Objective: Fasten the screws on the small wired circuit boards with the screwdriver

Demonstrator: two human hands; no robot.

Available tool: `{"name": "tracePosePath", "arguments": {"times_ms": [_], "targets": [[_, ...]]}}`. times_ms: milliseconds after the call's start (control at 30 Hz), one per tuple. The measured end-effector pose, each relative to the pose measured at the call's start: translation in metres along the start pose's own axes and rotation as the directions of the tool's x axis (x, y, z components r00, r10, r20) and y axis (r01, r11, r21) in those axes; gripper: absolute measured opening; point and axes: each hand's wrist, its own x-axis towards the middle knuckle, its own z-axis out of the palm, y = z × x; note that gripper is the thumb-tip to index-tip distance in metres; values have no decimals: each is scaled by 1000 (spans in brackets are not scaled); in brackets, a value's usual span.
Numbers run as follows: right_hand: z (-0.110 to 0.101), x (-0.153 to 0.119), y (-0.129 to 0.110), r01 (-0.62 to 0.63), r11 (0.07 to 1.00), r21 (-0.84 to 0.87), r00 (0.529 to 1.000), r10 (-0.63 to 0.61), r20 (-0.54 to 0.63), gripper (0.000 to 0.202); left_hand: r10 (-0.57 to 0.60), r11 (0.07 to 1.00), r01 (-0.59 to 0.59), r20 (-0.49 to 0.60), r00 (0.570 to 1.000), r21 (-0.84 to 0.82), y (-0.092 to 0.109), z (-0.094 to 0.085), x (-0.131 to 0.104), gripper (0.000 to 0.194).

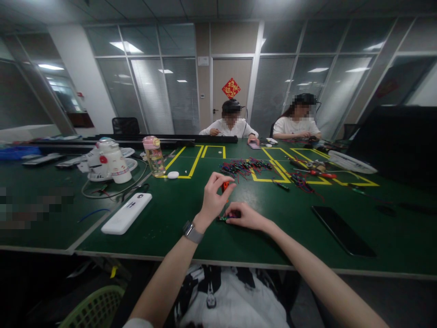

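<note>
My left hand (215,193), with a watch at the wrist, is raised over the table. Its thumb and fingers close around the orange and black handle of what looks like a small screwdriver (225,186), held upright. Its thin shaft points down toward a small green circuit board (222,219) on the table. My right hand (243,216) lies low beside it, fingertips pinched on the board's right end. Dark wires show partly under those fingers. The screwdriver's tip is too small to make out, so I cannot tell whether it touches the board.
Beyond my hands lies a heap of wired boards (244,167), with yellow tape rectangles (194,166) around. A white power bank (127,214) lies left, a black phone (341,230) right. A bottle (154,157) and a white jug (114,161) stand left. Two people sit opposite.
</note>
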Motion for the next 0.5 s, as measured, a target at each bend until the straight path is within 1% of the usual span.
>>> {"name": "tracePosePath", "arguments": {"times_ms": [133, 233, 367, 500], "targets": [[0, 0, 0, 5, 1000, -12, 1000, -5, 7, 13, -11, 1000, 13, 72, 997, -19, 0, -2, -1, 27], [0, 0, 0, 9, 1000, -9, 1000, -9, 6, 13, -24, 998, 29, 107, 994, -48, 1, -2, -2, 32], [0, 1, 2, 15, 1000, 4, 1000, -15, 14, 13, -3, 999, 6, 57, 998, -47, 2, 2, -3, 26], [1, 0, 3, 14, 1000, 7, 1000, -14, 10, 13, 20, 1000, -20, -26, 999, 17, 2, 3, -2, 14]]}}
